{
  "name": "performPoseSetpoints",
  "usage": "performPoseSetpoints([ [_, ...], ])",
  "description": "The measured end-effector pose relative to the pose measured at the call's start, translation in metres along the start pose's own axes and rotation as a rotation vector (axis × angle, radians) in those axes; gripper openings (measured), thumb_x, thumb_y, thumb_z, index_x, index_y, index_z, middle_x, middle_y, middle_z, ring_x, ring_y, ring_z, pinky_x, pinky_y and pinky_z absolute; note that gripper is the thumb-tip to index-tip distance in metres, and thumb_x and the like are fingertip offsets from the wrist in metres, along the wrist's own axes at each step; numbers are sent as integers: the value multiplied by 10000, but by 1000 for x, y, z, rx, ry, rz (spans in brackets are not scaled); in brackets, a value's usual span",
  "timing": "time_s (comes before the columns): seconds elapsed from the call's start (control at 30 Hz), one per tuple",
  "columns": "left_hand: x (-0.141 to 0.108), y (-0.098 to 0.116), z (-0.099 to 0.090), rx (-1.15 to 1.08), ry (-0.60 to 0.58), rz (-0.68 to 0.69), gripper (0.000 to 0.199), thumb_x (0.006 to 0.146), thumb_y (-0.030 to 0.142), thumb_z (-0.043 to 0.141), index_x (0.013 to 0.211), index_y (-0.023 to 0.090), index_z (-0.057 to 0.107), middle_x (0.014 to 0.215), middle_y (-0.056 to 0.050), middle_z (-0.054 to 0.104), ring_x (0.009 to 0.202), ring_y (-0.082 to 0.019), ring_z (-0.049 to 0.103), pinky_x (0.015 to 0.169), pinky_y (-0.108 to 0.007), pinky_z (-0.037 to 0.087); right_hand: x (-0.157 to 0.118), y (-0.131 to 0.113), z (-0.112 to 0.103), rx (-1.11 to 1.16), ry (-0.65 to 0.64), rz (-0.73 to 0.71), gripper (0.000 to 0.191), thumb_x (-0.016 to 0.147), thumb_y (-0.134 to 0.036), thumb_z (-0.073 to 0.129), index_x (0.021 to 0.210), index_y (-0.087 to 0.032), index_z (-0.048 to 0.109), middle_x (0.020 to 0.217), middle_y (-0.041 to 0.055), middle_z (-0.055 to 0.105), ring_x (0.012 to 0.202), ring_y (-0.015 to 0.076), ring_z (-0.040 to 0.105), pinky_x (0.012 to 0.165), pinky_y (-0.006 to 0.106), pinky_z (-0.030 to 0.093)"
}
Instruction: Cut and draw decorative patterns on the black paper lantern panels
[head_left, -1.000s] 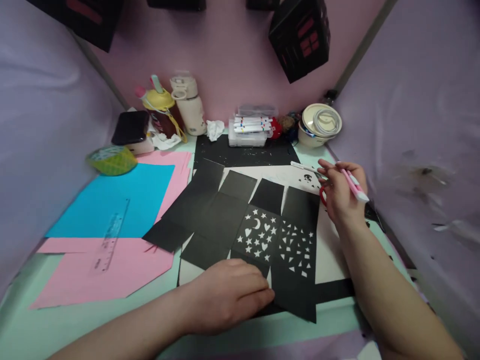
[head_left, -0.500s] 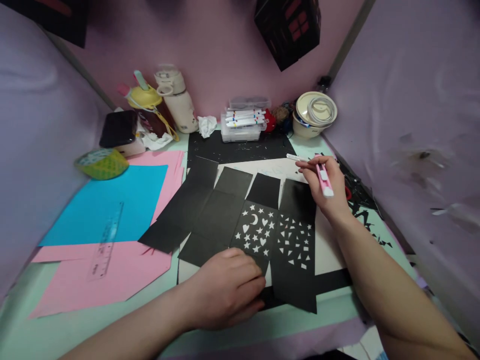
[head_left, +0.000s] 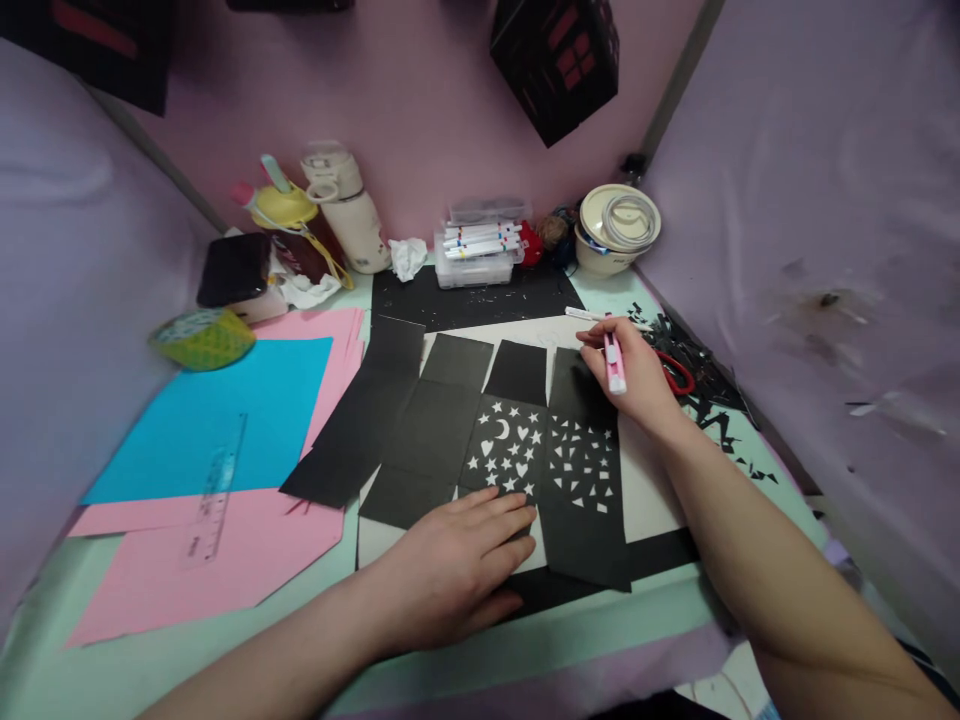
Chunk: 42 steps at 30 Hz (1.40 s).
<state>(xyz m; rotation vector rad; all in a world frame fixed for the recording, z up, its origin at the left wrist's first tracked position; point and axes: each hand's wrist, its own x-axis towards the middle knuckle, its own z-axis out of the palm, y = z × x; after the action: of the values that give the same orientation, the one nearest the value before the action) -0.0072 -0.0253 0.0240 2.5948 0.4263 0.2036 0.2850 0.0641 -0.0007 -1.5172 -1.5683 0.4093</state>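
My left hand [head_left: 469, 560] lies flat, fingers stretched out, on the lower part of a black card [head_left: 435, 425] with several flaps. One panel of the card has cut-out stars, hearts and a moon; the panel to its right has small triangles and other shapes cut through. My right hand [head_left: 634, 370] holds a pink craft knife [head_left: 614, 365] near the card's upper right corner. A white pen-like stick [head_left: 589, 315] lies just beyond those fingers. Beneath the card is a pale sheet [head_left: 652, 490].
Red-handled scissors [head_left: 682, 375] and black paper scraps [head_left: 720, 430] lie on the right. A clear ruler [head_left: 217, 490] rests across blue paper [head_left: 210, 420] and pink paper [head_left: 262, 550] on the left. Behind stand a bottle [head_left: 356, 225], a pen box [head_left: 480, 265] and a round tub [head_left: 600, 255].
My left hand has flattened and its fingers have straightened over the card. My right hand still holds the craft knife. The whole view has shifted slightly.
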Motion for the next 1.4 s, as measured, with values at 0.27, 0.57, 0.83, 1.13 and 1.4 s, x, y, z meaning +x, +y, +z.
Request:
performPoseSetpoints([
  [0.27, 0, -2, 0, 123, -87, -99, 820, 794, 564, 677, 1467, 249, 330, 1561, -93, 258, 1442, -364, 171, 1134, -638, 81, -1, -6, -4, -95, 44, 9, 271, 797, -257, 610, 1050, -244, 515, 1086, 82, 669, 944, 260, 636, 841, 400, 459],
  [0.57, 3, -3, 3, 241, -63, -201, 856, 773, 587, 685, 1451, 190, 346, 1529, -173, 305, 1408, -374, 269, 1123, -566, 236, -1, -10, -7, -272, 36, 146, 295, 798, -324, 600, 1064, -239, 506, 813, 59, 646, 683, 251, 590, 648, 344, 410],
  [0.83, 0, -7, 10, 274, -71, -211, 899, 771, 635, 650, 1473, 195, 302, 1558, -167, 232, 1443, -335, 184, 1149, -527, 210, 3, 1, -6, -94, 36, 248, 342, 727, -378, 686, 947, -237, 465, 942, 50, 626, 770, 217, 588, 700, 333, 418],
  [1.13, 1, -2, 5, 288, 49, -152, 751, 824, 520, 668, 1417, 166, 372, 1503, -171, 360, 1408, -351, 285, 1114, -579, 270, 5, -1, -16, 386, -157, 286, 369, 664, -354, 753, 891, -255, 479, 674, -64, 465, 557, 133, 483, 518, 255, 365],
  [1.4, -7, 2, -1, 215, 372, 20, 369, 923, 195, 551, 1281, 118, 508, 1327, -125, 572, 1330, -251, 424, 1134, -511, 307, 21, 25, -37, 506, 107, 316, 414, 604, -317, 779, 900, -245, 498, 695, -60, 526, 541, 106, 468, 521, 234, 361],
])
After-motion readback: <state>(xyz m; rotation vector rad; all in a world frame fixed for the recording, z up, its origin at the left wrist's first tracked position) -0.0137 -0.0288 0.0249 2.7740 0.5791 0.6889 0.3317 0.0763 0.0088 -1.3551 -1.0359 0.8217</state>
